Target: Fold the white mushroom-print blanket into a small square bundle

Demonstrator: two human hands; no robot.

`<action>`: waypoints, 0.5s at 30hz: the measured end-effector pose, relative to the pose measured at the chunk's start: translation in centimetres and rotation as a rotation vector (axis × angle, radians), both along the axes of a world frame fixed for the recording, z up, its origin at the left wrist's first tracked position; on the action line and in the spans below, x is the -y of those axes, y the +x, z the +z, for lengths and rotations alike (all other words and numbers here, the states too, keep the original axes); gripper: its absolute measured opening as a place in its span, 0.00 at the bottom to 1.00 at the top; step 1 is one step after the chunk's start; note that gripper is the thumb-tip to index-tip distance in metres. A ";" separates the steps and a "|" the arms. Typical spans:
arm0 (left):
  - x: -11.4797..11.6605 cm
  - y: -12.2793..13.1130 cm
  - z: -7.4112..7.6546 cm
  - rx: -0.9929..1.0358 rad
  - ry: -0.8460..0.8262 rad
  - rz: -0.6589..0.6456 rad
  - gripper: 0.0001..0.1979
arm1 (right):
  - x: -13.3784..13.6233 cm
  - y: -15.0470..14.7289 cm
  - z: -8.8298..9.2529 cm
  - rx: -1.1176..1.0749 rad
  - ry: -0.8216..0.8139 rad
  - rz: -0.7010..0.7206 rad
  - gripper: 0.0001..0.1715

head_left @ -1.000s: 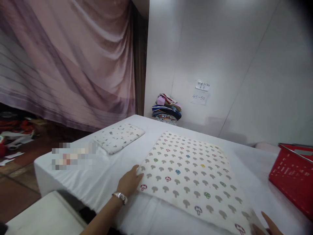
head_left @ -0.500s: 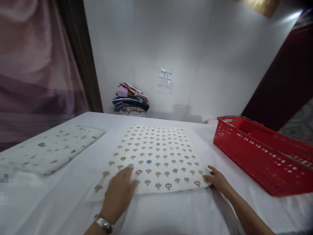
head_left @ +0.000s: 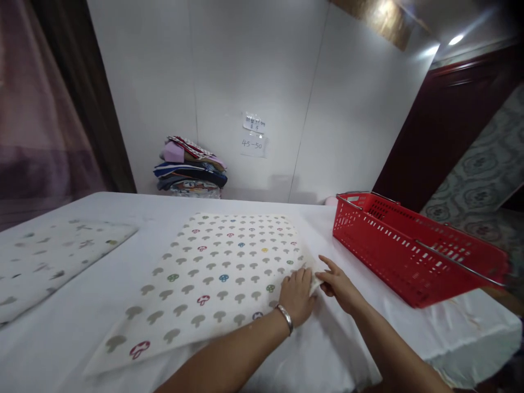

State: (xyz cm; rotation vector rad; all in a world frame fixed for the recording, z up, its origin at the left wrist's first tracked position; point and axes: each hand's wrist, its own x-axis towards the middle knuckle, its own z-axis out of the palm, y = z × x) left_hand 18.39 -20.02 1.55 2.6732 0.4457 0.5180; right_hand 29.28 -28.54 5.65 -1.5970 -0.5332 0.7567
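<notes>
A white cloth printed with mushrooms point(head_left: 229, 267) lies spread on the white-covered table. At its near right corner, my right hand point(head_left: 339, 285) pinches the edge between thumb and fingers, its index finger stretched out. Close beside it, my left hand point(head_left: 298, 296), with a silver bracelet on the wrist, has its fingers bent over the same edge; the thumb side is partly hidden. Between the hands the cloth's edge is slightly raised and creased. Farther left lies a folded white cloth with a scattered leaf-like print point(head_left: 57, 256).
A red plastic basket point(head_left: 393, 254) with metal handles stands on the right of the table point(head_left: 315, 355). Beyond the far edge sits a stack of folded fabrics point(head_left: 190, 169) against the white wall. Two paper notes point(head_left: 254, 144) hang there. A curtain point(head_left: 45, 109) borders the left.
My left hand has moved right across the cloth to the corner beside my right hand. The right hand still holds the edge there. The view has turned to the right.
</notes>
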 end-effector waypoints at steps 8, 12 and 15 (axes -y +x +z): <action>-2.2 -1.6 3.9 0.143 -0.181 0.002 0.13 | -0.4 -1.4 0.9 0.014 0.186 0.099 0.40; -2.1 -5.8 6.5 0.208 -0.179 -0.118 0.15 | -1.9 -0.2 -1.3 -0.071 0.116 0.112 0.37; -1.6 -9.6 8.4 0.196 -0.163 -0.224 0.14 | -3.9 1.0 -2.9 0.085 -0.019 0.221 0.41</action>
